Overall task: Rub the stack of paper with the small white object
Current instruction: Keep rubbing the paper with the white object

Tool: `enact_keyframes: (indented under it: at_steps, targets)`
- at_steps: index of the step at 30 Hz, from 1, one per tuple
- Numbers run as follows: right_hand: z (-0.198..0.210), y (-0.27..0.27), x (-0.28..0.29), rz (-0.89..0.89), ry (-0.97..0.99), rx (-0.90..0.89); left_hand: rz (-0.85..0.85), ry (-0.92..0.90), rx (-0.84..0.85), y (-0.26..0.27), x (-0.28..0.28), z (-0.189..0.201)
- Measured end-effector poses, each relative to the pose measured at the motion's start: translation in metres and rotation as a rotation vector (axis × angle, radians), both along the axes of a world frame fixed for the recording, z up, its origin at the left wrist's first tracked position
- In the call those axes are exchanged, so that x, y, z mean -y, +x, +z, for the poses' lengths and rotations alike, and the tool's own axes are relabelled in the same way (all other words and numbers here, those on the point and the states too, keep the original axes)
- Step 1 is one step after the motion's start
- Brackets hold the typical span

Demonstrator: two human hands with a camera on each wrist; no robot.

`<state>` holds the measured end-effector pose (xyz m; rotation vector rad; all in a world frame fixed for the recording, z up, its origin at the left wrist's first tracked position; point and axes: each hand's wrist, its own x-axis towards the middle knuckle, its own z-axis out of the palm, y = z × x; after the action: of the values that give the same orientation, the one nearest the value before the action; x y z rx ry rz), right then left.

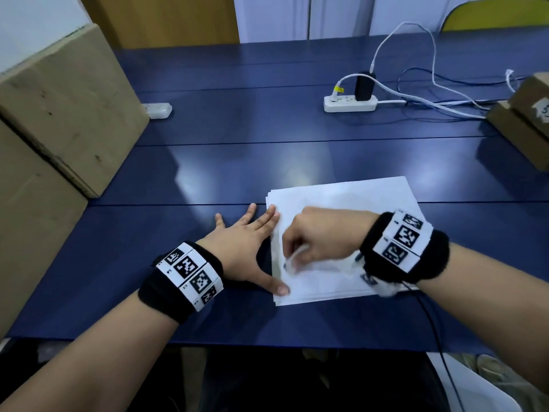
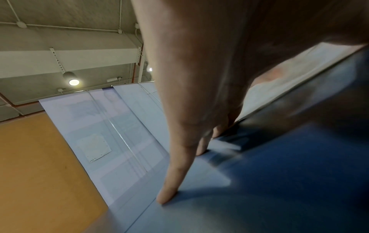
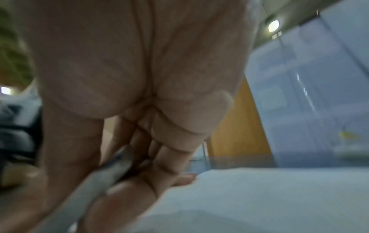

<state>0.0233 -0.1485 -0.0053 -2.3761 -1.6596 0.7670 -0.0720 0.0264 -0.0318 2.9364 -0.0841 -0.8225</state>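
A stack of white paper [image 1: 350, 197] lies on the blue table [image 1: 208, 162] in front of me. My left hand [image 1: 252, 248] lies flat with spread fingers on the table, its forefinger and thumb pressing the stack's left edge; the left wrist view shows the straight fingers [image 2: 179, 165] down on the table. My right hand [image 1: 315, 242] is curled over the near left part of the stack and pinches a small white object [image 1: 292, 258] against the paper. It looks blurred. In the right wrist view the white object [image 3: 93, 186] sits between thumb and fingers above the paper [image 3: 259, 197].
Large cardboard boxes [image 1: 59, 114] stand at the left edge. A white power strip [image 1: 350, 103] with a black adapter and trailing cables lies at the back right, beside smaller cardboard boxes [image 1: 525, 114]. Another white strip [image 1: 159, 110] lies back left. A black cable [image 1: 436, 328] hangs from my right wrist.
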Motion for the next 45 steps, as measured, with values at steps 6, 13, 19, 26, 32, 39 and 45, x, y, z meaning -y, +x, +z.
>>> enact_keyframes:
  at_steps: [6, 13, 19, 26, 32, 39, 45]
  targets:
    - [0.001, 0.022, -0.009, -0.121, 0.035, 0.088, -0.003, 0.003, 0.000, 0.001, 0.000, 0.000]
    - [-0.003, -0.004, 0.003, 0.037, -0.063, -0.067, 0.004, 0.007, -0.009, 0.000, 0.001, 0.001]
    - [-0.001, 0.038, 0.000, -0.232, 0.078, 0.091, 0.002, 0.014, -0.020, 0.001, 0.000, 0.001]
    - [-0.004, 0.003, 0.002, -0.010, -0.026, -0.083, -0.002, 0.001, -0.009, 0.002, 0.000, -0.001]
    - [0.001, 0.022, 0.004, -0.129, 0.056, 0.064, -0.007, 0.021, -0.016, 0.002, 0.001, 0.000]
    - [0.003, 0.024, -0.001, -0.120, 0.011, 0.054, -0.005, 0.019, -0.022, 0.001, 0.001, 0.002]
    - [0.001, 0.000, 0.008, 0.022, -0.076, -0.071, 0.005, 0.014, -0.031, 0.002, 0.002, 0.002]
